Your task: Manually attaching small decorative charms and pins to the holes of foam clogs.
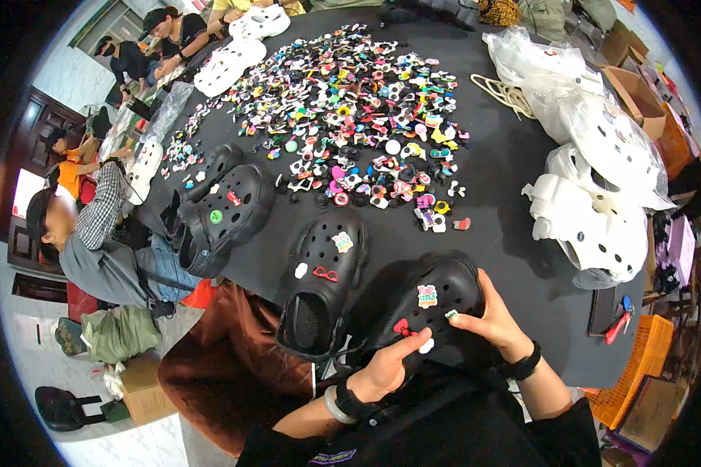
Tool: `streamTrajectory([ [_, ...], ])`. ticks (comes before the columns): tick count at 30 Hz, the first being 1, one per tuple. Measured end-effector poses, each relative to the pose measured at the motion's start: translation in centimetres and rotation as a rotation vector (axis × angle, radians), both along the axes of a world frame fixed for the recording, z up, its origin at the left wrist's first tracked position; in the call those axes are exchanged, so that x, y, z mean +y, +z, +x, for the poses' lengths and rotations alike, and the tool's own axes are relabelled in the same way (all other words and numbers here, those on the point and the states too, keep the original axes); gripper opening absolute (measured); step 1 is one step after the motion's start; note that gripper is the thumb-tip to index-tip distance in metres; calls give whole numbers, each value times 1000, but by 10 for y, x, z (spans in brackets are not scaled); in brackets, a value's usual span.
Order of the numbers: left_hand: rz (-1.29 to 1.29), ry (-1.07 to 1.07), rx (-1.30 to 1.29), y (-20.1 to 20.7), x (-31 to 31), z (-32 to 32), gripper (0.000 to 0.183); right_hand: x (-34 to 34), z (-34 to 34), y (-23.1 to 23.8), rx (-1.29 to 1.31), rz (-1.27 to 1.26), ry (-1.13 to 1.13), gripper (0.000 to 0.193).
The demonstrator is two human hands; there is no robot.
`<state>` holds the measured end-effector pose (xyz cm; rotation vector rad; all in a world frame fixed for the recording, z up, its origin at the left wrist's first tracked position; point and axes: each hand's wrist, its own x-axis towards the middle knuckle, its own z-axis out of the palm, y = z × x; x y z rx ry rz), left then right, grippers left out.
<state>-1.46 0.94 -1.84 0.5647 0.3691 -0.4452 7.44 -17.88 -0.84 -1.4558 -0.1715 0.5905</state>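
Observation:
A black foam clog (424,280) with holes in its upper is tilted at the table's near edge, between my two hands. My left hand (388,367) grips its near left side, thumb beside a white charm (426,345) and a red bow charm (403,326). My right hand (497,317) wraps the clog's right side, its thumb on a small white and green charm (451,314). A colourful lettered charm (427,296) sits on the upper. Left of it stands a second black clog (323,261) with red glasses, white and lettered charms. My fingers under the held clog are hidden.
A wide heap of small charms (366,117) covers the table's middle. More black clogs (230,206) stand at the left, white clogs (592,218) partly in clear plastic at the right. A red-handled tool (618,325) lies near the right edge. Co-workers (105,249) sit along the left.

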Motion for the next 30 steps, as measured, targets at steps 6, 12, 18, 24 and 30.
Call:
streamTrajectory([
  [6, -107, 29, -42, 10, -2, 5, 36, -6, 2, 2, 135, 148, 21, 83],
  [12, -117, 85, 21, 16, -5, 10, 39, -5, 5, -1, 139, 108, 27, 84],
  [18, -95, 94, 47, 12, -5, 9, 40, 4, -2, -8, -93, -15, -42, 81],
  [24, -35, 120, 72, 14, -6, 11, 38, 3, -3, -11, -30, -23, -75, 82],
  [30, -26, 127, 45, 19, -6, 11, 40, -1, 2, -9, -63, -40, -21, 85],
])
